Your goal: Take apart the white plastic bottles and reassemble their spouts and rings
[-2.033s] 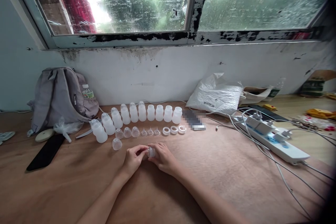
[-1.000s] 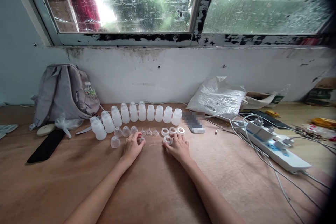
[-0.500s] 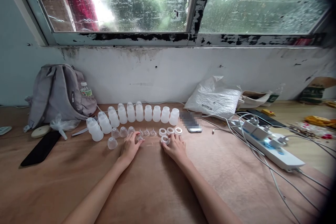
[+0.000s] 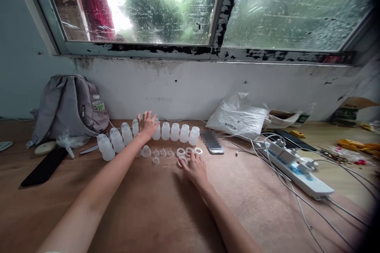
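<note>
Across a brown tabletop, we see the left hand with fingers spread and the right hand half-curled. The left is at an arc of frosted bottles; the right is at a white ring, though we cannot tell if it grips. Clear teats lie in front of the bottles.

Brown table bears bottles, 4 white rings, backpack, seemingly a knife.
</note>
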`<state>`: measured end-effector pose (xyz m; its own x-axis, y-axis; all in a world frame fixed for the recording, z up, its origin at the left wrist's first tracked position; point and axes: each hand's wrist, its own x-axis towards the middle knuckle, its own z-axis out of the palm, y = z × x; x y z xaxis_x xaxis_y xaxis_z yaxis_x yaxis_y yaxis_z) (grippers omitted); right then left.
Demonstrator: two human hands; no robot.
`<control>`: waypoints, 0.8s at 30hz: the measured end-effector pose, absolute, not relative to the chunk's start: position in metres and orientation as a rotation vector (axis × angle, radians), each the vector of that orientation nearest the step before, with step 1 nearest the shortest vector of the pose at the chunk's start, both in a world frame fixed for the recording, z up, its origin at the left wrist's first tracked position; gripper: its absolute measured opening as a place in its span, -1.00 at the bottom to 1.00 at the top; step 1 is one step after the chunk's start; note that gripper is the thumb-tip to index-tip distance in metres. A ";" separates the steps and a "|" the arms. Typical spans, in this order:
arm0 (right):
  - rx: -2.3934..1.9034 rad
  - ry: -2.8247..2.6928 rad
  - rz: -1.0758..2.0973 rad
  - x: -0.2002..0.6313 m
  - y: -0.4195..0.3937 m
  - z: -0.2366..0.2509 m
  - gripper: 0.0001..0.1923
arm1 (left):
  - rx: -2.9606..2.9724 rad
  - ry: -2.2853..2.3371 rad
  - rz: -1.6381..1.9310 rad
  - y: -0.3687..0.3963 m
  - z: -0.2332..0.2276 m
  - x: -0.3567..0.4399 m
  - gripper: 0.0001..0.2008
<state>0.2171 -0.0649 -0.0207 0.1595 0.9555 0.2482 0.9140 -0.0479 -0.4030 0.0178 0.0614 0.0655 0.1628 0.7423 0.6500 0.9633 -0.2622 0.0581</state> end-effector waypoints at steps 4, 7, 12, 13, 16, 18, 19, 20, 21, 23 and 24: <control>-1.830 -1.694 0.067 0.221 -0.063 -0.020 -0.60 | -2.098 -1.642 -0.845 0.068 0.055 0.026 -0.74; -1.603 -1.653 0.096 0.225 -0.060 -0.021 -0.68 | -2.119 -1.628 -0.883 0.060 0.054 0.027 -0.77; -1.281 -1.603 0.353 0.218 -0.064 -0.016 -0.70 | -2.115 -1.575 -1.020 0.017 0.072 0.018 -0.72; -1.242 -1.556 0.467 0.215 -0.066 -0.013 -0.68 | -2.122 -1.523 -1.168 0.004 0.075 0.017 -0.70; -1.074 -1.291 0.965 0.205 -0.074 -0.002 -0.56 | -2.129 -1.403 -1.621 -0.039 0.071 0.016 -0.71; -0.933 -1.122 1.275 0.201 -0.079 0.004 -0.51 | -2.210 -1.433 -1.803 -0.064 0.055 0.017 -0.75; -0.895 -1.075 1.370 0.200 -0.081 0.006 -0.50 | -2.296 -1.455 -1.864 -0.074 0.044 0.019 -0.77; -0.897 -1.056 1.419 0.199 -0.082 0.007 -0.51 | -2.377 -1.489 -1.908 -0.082 0.031 0.019 -0.78; -0.938 -1.056 1.424 0.199 -0.083 0.007 -0.53 | -2.412 -1.521 -1.950 -0.088 0.018 0.020 -0.78; -1.094 -1.089 1.341 0.199 -0.083 0.005 -0.60 | -2.482 -1.594 -1.910 -0.095 -0.006 0.020 -0.79; -1.181 -1.118 1.271 0.199 -0.083 0.003 -0.62 | -2.540 -1.628 -1.825 -0.097 -0.015 0.019 -0.77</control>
